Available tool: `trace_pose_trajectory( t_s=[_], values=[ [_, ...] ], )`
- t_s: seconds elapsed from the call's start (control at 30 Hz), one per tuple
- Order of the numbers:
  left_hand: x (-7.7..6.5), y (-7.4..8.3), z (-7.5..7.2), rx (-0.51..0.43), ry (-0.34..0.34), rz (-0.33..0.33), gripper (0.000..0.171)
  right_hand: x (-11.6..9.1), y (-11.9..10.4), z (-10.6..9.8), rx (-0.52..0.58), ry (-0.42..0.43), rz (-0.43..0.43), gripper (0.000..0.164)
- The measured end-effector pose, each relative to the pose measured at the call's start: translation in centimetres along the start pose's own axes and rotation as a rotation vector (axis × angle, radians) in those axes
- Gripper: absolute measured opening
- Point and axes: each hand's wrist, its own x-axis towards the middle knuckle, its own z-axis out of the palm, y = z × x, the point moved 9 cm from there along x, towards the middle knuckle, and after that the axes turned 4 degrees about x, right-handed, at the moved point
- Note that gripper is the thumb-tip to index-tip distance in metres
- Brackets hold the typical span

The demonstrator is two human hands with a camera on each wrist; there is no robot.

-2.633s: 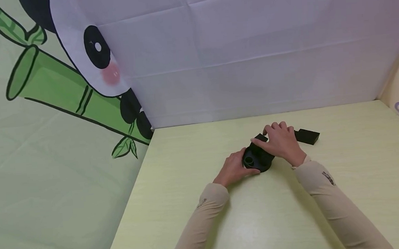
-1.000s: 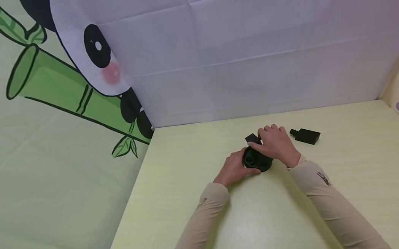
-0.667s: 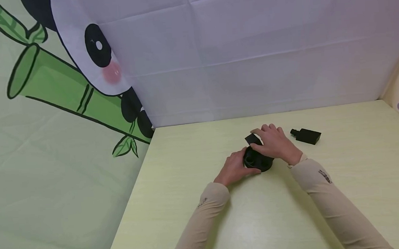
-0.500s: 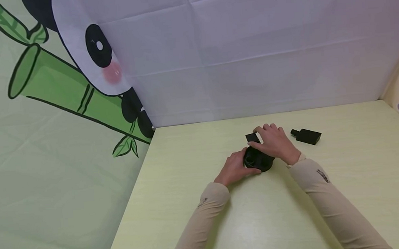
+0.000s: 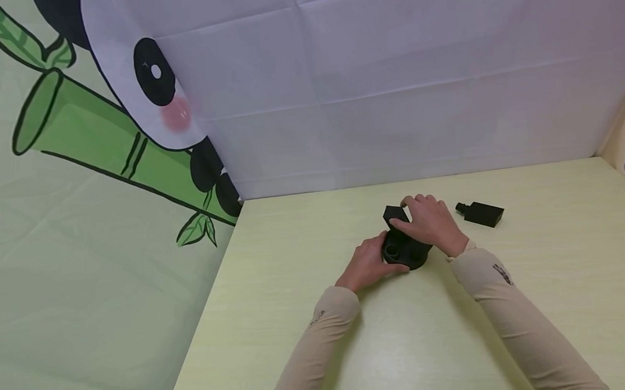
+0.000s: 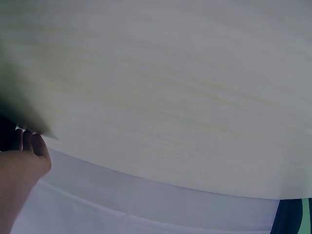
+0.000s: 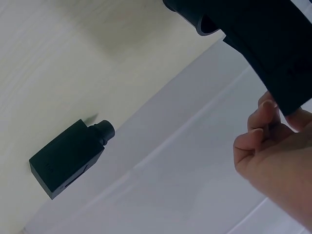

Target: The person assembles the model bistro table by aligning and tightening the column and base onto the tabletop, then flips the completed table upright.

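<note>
Left hand (image 5: 369,263): curled round a low, round black base (image 5: 410,256), probably plastic, with thumb along the near side and fingers against the left side. Right hand (image 5: 429,223): pinching a plain black rectangular block (image 5: 393,213) between thumb and fingertips, at the far side of the base.

Position of base: on the pale wood-look table (image 5: 413,344), near the far edge, with a ring-shaped recess (image 5: 391,251) facing up beside the left hand. Cannot confirm contact between block and base; largely hidden behind right thumb and palm.

To the right, lying on the table, apart from both hands: a loose black bottle-shaped block (image 5: 482,214) with short round neck directed toward the right hand.

Step in hand, by judgement: working the held block against the base, probably aligning or turning. Cannot distinguish fitting from removal.

Next move, by judgement: brace base with left hand, square up block before applying force, and avoid tipping base. Leave loose bottle-shaped block aside until then.
</note>
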Motion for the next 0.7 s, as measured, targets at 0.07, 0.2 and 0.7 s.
trace_pose_trajectory(
  t_s=[0.07,0.2,0.7],
  values=[
    [0.03,-0.06,-0.01,0.003,0.004,0.0,0.084,0.04,-0.06,0.05,0.006,-0.001,-0.001,0.052],
    [0.01,-0.12,0.01,0.002,0.004,-0.005,0.085,0.08,0.03,0.01,0.002,0.017,0.008,0.047],
    [-0.1,0.01,-0.05,-0.017,-0.011,-0.022,0.085,0.32,0.22,-0.22,-0.006,0.048,0.064,0.047]
  ],
)
